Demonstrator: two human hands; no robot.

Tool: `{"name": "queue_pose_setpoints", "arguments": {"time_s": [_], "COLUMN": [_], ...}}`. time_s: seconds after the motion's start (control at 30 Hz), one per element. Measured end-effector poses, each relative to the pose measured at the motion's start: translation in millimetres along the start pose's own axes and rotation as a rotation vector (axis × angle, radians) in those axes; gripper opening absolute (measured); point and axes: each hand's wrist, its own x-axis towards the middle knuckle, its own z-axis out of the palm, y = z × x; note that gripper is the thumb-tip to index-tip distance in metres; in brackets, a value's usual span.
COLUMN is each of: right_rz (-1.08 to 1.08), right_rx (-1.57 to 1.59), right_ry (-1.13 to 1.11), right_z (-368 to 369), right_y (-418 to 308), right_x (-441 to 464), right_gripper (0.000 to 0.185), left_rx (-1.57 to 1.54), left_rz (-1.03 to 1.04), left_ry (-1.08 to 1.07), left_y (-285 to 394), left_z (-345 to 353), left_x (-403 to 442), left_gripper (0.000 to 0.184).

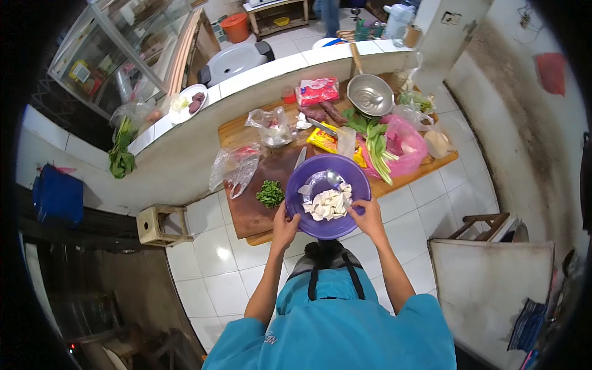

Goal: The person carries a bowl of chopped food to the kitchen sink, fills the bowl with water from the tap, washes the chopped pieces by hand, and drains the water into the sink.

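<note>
A purple bowl (pixel 300 216) is held over the near edge of the table, in front of my body. My left hand (pixel 285 227) grips its lower left rim, thumb on the inner side. My right hand (pixel 370 219) is closed at the right rim, with fingertips reaching inside; whether they also touch the contents is unclear. White cut pieces (pixel 328 205) of food lie in the bowl, and a metal spoon (pixel 333 177) rests against its far inner wall. Left of the bowl, chopped green herbs (pixel 269 194) sit on a brown cutting board (pixel 256 217) beside a knife (pixel 301 158).
The wooden table (pixel 404 180) also bears a metal pan (pixel 370 95), a pink plastic bag (pixel 408 148) by leafy greens (pixel 373 139), a yellow packet (pixel 333 140), a red-pink pack (pixel 317 91) and clear bags (pixel 235 165). A low tiled wall (pixel 265 71) runs behind. A stool (pixel 161 225) stands left.
</note>
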Motion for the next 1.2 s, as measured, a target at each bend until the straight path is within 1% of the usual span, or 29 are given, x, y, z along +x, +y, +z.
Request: {"name": "queue_pose_setpoints", "arguments": {"time_s": [0.03, 0.1, 0.17, 0.23, 0.37, 0.43, 0.47, 0.57, 0.63, 0.67, 0.7, 0.8, 0.83, 0.93, 0.97, 1.03, 1.07, 1.13, 1.17, 1.2], "right_rz": [0.065, 0.096, 0.116, 0.206, 0.336, 0.305, 0.289, 0.198, 0.244, 0.261, 0.257, 0.297, 0.298, 0.400, 0.398, 0.418, 0.432, 0.552, 0.613, 0.605], "right_rx": [0.034, -0.045, -0.084, -0.097, -0.086, -0.057, -0.044, -0.245, -0.169, -0.132, -0.156, -0.207, -0.174, -0.086, -0.091, -0.113, -0.126, -0.028, 0.030, 0.024], "right_ry": [0.021, 0.096, 0.168, 0.206, 0.358, 0.504, 0.578, 0.789, 0.890, 0.939, 0.987, 1.045, 1.079, 1.081, 1.129, 1.165, 1.184, 1.163, 1.150, 1.184], "right_z": [-7, -22, -38, -54, -102, -127, -138, -180, -210, -225, -241, -286, -300, -333, -347, -373, -391, -426, -443, -458], "right_y": [2, 4, 8, 12, 0, 1, 3, 12, 16, 20, 28, 81, 99, 160, 171, 212, 230, 250, 259, 268], "right_x": [-6, -18, -30, -42, -62, -73, -78, -92, -96, -99, -102, -111, -110, -108, -102, -103, -103, -99, -95, -89], "right_gripper": [0.021, 0.021, 0.018, 0.016, 0.013, 0.010, 0.009, 0.008, 0.007, 0.008, 0.008, 0.008, 0.007, 0.008, 0.015, 0.022, 0.026, 0.031, 0.034, 0.034], "left_rx": [0.002, 0.002, 0.012, -0.011, -0.013, 0.047, 0.023, -0.023, -0.017, -0.013, -0.010, -0.010, -0.016, -0.007, -0.010, -0.022, -0.018, 0.006, -0.060, -0.046], "left_rz": [0.041, 0.115, 0.119, 0.152, 0.078, 0.015, 0.042, 0.109, 0.154, 0.132, 0.114, 0.052, 0.029, 0.118, 0.139, 0.181, 0.159, 0.106, 0.146, 0.132], "left_ry": [-0.031, -0.099, -0.180, -0.262, -0.390, -0.477, -0.510, -0.607, -0.668, -0.697, -0.723, -0.765, -0.770, -0.820, -0.844, -0.901, -0.922, -0.964, -0.932, -0.953], "left_y": [1, 3, 9, 11, 22, 27, 28, 26, 25, 20, 15, 4, 1, 2, 2, -1, -1, 1, 6, 8], "left_z": [7, 25, 41, 60, 108, 131, 146, 197, 236, 255, 275, 344, 369, 449, 476, 527, 553, 597, 623, 645], "left_x": [2, 5, 5, 8, 9, 14, 17, 23, 27, 30, 32, 37, 38, 40, 41, 47, 49, 54, 49, 52], "left_gripper": [0.052, 0.050, 0.050, 0.049, 0.049, 0.050, 0.049, 0.047, 0.046, 0.046, 0.046, 0.046, 0.046, 0.047, 0.047, 0.046, 0.047, 0.047, 0.045, 0.045]}}
